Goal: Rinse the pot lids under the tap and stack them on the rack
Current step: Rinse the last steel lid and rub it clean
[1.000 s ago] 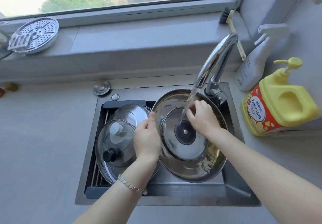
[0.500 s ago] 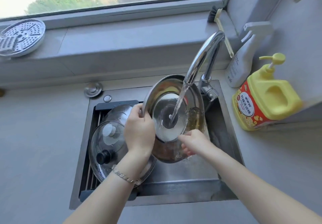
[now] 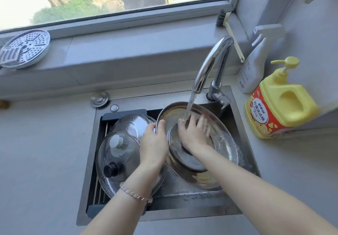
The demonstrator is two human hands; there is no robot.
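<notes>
A large steel pot lid [image 3: 225, 143] with a glass centre lies underside up over the sink [image 3: 243, 139], under the running tap [image 3: 210, 64]. My left hand [image 3: 153, 143] grips its left rim. Fingers spread, my right hand [image 3: 193, 134] lies flat on the lid's inner face, where the water lands. On the rack [image 3: 102, 189] at the sink's left lie two lids: a glass lid [image 3: 117, 154] with a black knob in front, and a steel lid [image 3: 131, 123] partly under it.
A yellow pump bottle of dish soap [image 3: 278, 103] and a white spray bottle [image 3: 254, 64] stand on the counter right of the tap. A dish brush [image 3: 230, 31] leans on the sill. A perforated steamer plate [image 3: 23, 48] sits on the sill at far left.
The big lid was tilted up steeply under the stream, then lowered flatter. My right hand went from its lower edge to the inner face; my left kept the left rim.
</notes>
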